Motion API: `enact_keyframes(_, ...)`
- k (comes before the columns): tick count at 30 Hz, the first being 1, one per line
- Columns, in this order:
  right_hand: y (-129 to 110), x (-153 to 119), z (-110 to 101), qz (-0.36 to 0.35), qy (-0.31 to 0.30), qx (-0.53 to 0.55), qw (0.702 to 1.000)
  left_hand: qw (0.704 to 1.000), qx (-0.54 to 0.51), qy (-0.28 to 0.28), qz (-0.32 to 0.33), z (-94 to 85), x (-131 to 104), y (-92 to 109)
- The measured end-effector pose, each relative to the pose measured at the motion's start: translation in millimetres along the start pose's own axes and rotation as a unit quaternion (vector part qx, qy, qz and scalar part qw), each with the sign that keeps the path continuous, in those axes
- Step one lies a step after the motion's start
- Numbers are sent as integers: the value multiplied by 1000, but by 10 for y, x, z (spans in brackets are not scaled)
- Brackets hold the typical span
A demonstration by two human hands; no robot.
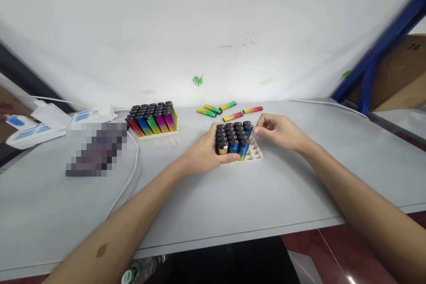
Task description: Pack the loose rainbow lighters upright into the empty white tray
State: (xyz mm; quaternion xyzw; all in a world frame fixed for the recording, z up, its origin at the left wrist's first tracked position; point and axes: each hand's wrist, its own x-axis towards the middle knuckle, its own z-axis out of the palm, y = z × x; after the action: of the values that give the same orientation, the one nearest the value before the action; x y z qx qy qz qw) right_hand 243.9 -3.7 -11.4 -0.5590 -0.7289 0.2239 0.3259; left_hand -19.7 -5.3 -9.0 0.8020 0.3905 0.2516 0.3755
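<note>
Centrally, the left grip (205,151) clasps black-topped lighters (234,134) standing in a pale tray (256,152) on the gray surface (239,204); just right of them, whether the right grip (277,130) is closed, I cannot tell.

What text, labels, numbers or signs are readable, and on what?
"7A": cardboard box, right.
Bottle label, bottom: too small to read.
Red mark, far left: too blurred.
Green wall mark: no legible text.
Lighters: none legible.
Dark object, left: pixelated, unreadable.
</note>
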Motion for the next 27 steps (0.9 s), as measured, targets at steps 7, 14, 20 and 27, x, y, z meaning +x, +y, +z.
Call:
enact_keyframes(7, 440, 214, 80, 54, 121, -247, 960, 1000, 6, -1, 0, -6, -2, 15)
enact_keyframes(14, 543, 390, 136, 58, 42, -347, 935, 1000, 8, -2, -4, -11, -4, 29)
enact_keyframes(20, 460, 353, 125, 67, 70, -364, 926, 1000, 7, -7, -9, -23, -6, 18)
enact_keyframes(27, 447, 247, 39, 128, 104, -332, 929, 1000, -1, -8, -11, -11, -7, 20)
